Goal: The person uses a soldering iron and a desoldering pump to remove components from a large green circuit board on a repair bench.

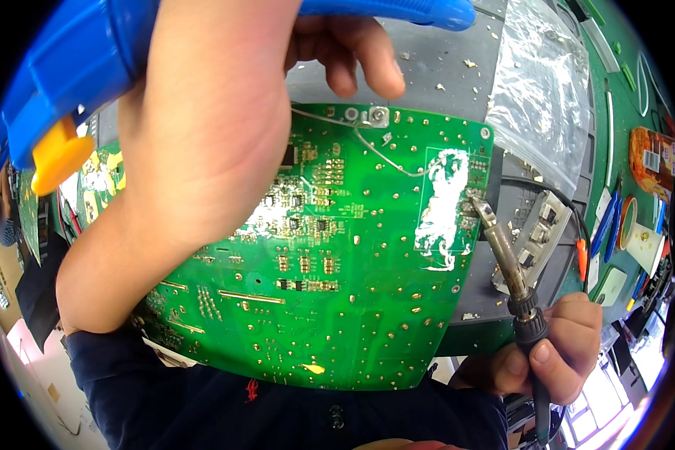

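Where the view begins at the far left, a blue plastic body (75, 82) with a yellow lever (61, 159) stands at the upper side, partly behind the left forearm (172, 172). The forearm crosses over the left portion of the green circuit board (382, 240) and hides part of it. Beyond the board's upper edge, the left hand (371, 52) shows several bent fingers; its grip is mostly hidden, and whether it holds anything cannot be told. A second blue length (405, 9) runs along the top beside these fingers.

The board occupies the centre, component joints facing up, its lower edge close against dark clothing (277, 416). A thin wire (386, 159) emerges from beside the forearm and curves over the board toward a bright white patch (442, 202) near the right edge. The grey worktop (450, 56) behind bears scattered pale crumbs.

At the right edge of the board, the tip of a soldering iron (506, 259) is at a row of joints; actual contact cannot be confirmed. The right hand (570, 349) holds the iron's dark handle in a closed grip, thumb along it. Near the iron lies a pale strip (536, 240) bearing dark components; above it, a clear plastic bag (540, 82). Farthest right sits an orange package (652, 165).
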The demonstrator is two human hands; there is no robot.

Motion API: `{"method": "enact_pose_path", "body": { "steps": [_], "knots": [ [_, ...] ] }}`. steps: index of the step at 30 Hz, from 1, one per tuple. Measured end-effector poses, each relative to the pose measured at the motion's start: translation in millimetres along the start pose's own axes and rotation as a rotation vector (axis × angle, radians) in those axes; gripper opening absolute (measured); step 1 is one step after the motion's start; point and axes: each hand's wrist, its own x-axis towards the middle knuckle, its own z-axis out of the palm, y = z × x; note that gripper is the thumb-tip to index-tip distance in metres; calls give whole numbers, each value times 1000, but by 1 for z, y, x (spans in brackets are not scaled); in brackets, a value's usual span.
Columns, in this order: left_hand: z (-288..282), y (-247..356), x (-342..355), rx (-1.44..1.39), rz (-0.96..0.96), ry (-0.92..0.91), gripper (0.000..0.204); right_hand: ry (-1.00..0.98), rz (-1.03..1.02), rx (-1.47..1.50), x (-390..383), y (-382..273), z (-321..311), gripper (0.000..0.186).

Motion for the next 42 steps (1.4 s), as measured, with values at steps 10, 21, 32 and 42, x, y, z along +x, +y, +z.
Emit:
{"method": "enact_pose_path", "body": {
  "steps": [10,21,32,42],
  "knots": [
    [1,0,1,6,-4,-1,43,-42,-10,27,2,1,-4,22],
    [2,-2,1,-1,-10,4,42,-90,41,85,3,2,-7,22],
    [1,-3,2,0,-17,3,41,-122,20,98,4,3,-8,24],
    [2,-1,2,-9,-20,3,40,-178,7,59,6,-2,-11,24]
  ]
}}
